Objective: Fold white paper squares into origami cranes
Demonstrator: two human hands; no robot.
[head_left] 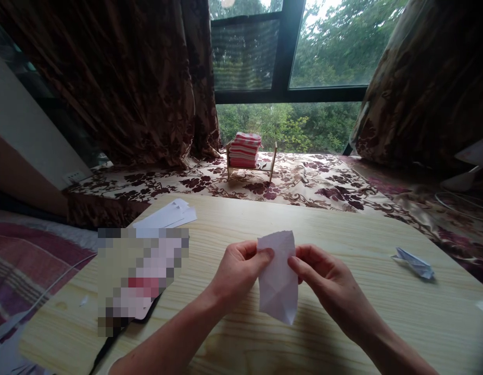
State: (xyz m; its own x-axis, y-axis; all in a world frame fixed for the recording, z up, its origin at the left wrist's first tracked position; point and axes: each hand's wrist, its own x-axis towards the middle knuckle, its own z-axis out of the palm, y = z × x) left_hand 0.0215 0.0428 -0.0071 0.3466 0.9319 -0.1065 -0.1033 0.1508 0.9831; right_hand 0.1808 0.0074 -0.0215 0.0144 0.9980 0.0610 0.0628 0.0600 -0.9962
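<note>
Head view shows creased paper [278, 284], long axis near-upright, corner lowest.

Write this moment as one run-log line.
left hand: pinching creased white paper sheet | right hand: pinching sheet's right edge | pale wood-grain table: folded bluish-white paper piece at right

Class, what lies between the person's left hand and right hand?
In the head view, a creased white paper sheet, pinched by both the left hand and right hand.
</note>
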